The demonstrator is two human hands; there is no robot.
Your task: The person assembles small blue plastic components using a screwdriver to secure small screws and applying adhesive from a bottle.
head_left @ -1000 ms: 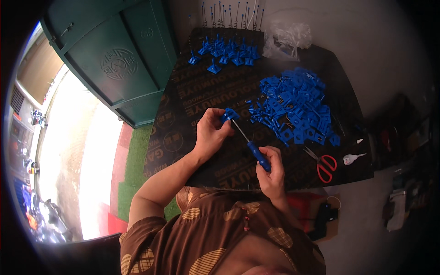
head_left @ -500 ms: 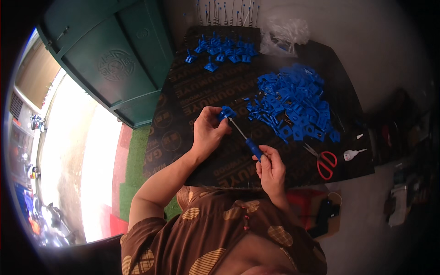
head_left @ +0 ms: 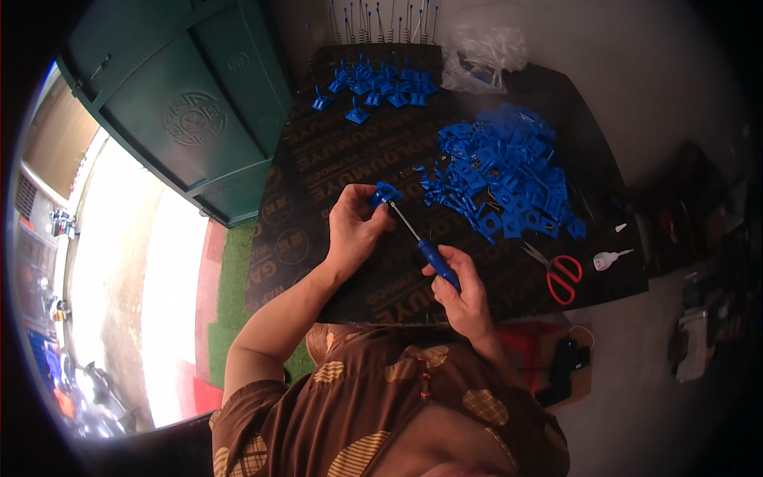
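Over the near part of the dark tabletop, my left hand [head_left: 354, 226] pinches a small blue plastic part [head_left: 385, 193] between thumb and fingers. The metal shaft of a screwdriver [head_left: 436, 261] with a blue handle meets that part. My right hand [head_left: 465, 296] is closed around the handle's near end, thumb on one side and fingers on the other. My left fingers hide some of the blue part, and the screwdriver's tip cannot be made out. Beyond my right hand lies a large heap of blue plastic pieces [head_left: 509, 175], with square plates and slim pegs among them.
Red-handled scissors [head_left: 563, 278] and a small white bottle [head_left: 610, 260] lie at the table's right. Blue assembled parts [head_left: 381, 83] stand at the far left, before upright spring-based rods [head_left: 381, 28]. A clear plastic bag [head_left: 485, 60] sits behind. Left stands a green door [head_left: 191, 111].
My right hand's fingers have shifted on the screwdriver handle, and more of the handle shows. My left hand still holds the blue part. The whole view has shifted slightly.
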